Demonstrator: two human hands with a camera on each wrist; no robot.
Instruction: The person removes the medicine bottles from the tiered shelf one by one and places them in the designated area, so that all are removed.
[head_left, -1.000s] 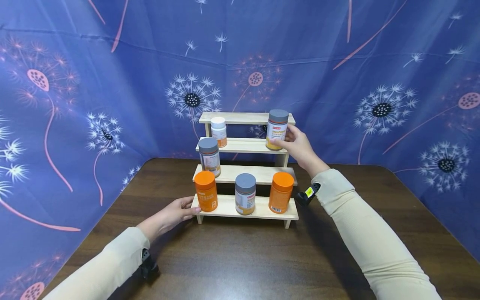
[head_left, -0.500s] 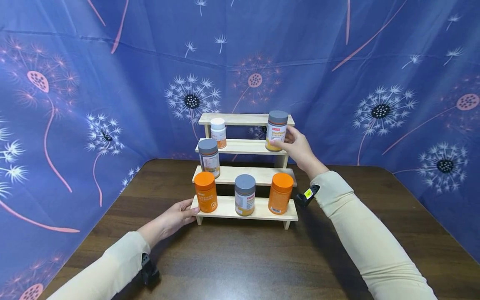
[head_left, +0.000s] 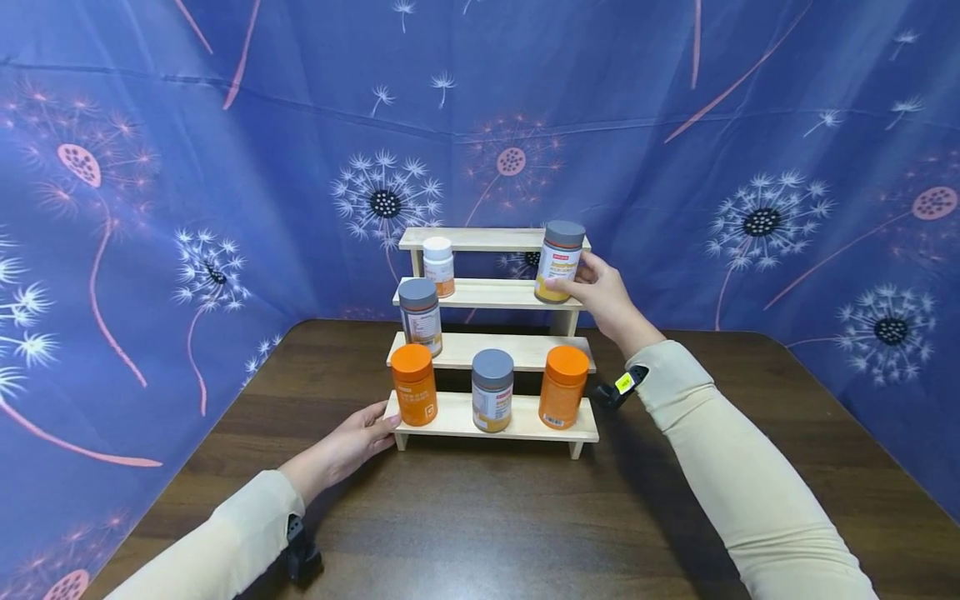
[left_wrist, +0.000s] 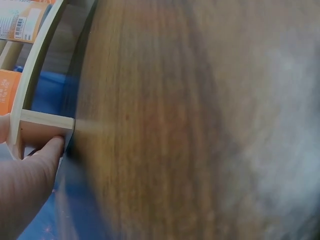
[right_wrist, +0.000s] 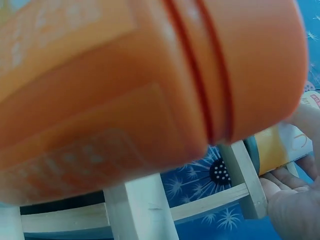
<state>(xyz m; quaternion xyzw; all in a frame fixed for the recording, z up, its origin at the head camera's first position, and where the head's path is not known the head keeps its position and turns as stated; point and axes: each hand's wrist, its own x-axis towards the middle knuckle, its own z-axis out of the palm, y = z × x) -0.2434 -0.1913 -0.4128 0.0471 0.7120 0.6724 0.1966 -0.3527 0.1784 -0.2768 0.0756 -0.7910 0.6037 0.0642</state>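
Gripping a tiered pale-wood rack (head_left: 528, 350) at eight o'clock is the left hand (head_left: 351, 446), the right hand (head_left: 611, 302) holding a grey-lidded cylindrical jar (head_left: 558, 261).

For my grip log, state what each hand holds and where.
Right hand: a gray-capped jar, by its lower body. Left hand: the wooden rack, by the left end of its lowest shelf.

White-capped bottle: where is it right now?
In the head view, the white-capped bottle stands toward the left end of the second shelf from the top of the wooden rack, behind a grey-capped jar one shelf lower.
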